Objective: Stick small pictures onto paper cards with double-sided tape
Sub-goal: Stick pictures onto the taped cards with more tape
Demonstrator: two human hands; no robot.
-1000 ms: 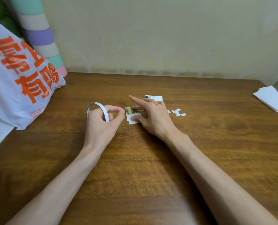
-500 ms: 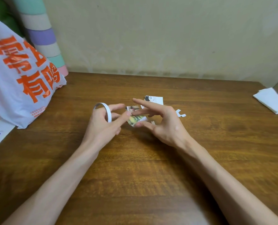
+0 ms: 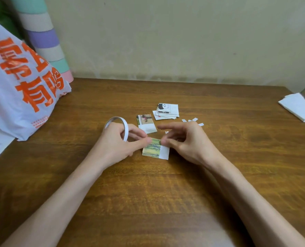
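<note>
Bamboo picture card (image 3: pixel 152 148): our left hand (image 3: pixel 117 143) and right hand (image 3: pixel 189 139) pinch its far edge
Tape roll (image 3: pixel 125 126): hooked on left, handy

white plastic bag (image 3: pixel 23 90): left on brown wooden table (image 3: pixel 166 202) | stack of small paper cards (image 3: pixel 167 111): centre | green picture card (image 3: pixel 155 148): before stack | paper scraps (image 3: pixel 192 120): right of stack | folded white paper (image 3: pixel 299 107): far right
</note>
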